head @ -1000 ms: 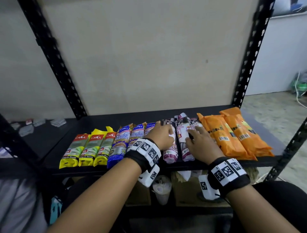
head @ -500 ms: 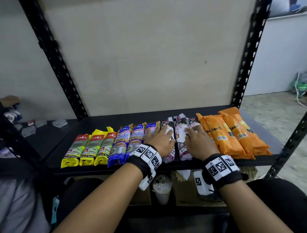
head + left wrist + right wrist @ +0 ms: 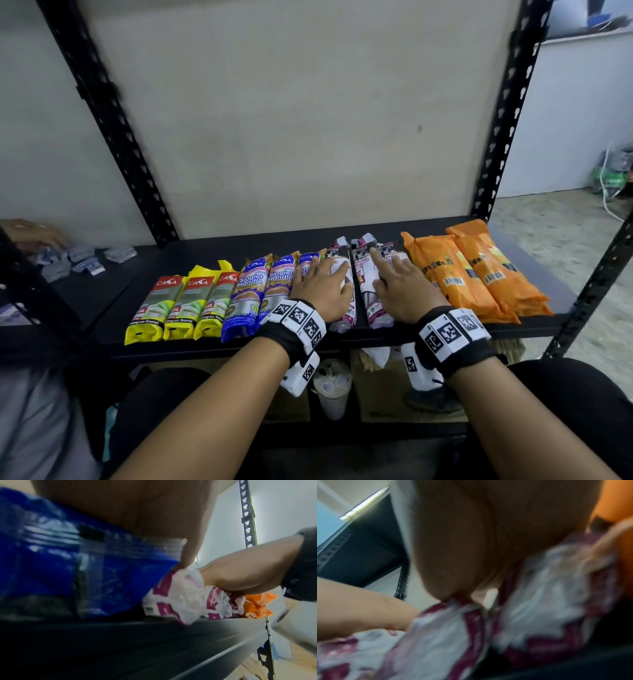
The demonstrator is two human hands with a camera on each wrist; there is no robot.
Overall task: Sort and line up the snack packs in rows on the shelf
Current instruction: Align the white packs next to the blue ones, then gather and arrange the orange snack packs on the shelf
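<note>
On the black shelf (image 3: 342,342) a row of packs runs left to right: three yellow packs (image 3: 181,305), three blue packs (image 3: 253,291), white-and-maroon packs (image 3: 368,291) and orange packs (image 3: 472,277). My left hand (image 3: 325,277) lies flat with straight fingers across the third blue pack and the leftmost white pack. My right hand (image 3: 390,274) rests on the other white packs, its index finger stretched towards their far ends. The left wrist view shows a blue pack (image 3: 85,574) under the palm and crumpled white pack ends (image 3: 173,601). The right wrist view is blurred, with white packs (image 3: 547,601) below the palm.
Perforated black uprights (image 3: 113,130) (image 3: 503,113) frame a beige back panel. Behind the packs runs a bare strip of shelf. Small clear packets (image 3: 85,257) and another person's hand (image 3: 30,233) are at the far left. Below the shelf stand a plastic cup (image 3: 332,387) and cardboard boxes.
Both hands have gone from curled over the white packs to lying flat with straight fingers. The white packs sit a little straighter. A second person's hand has appeared at the far left.
</note>
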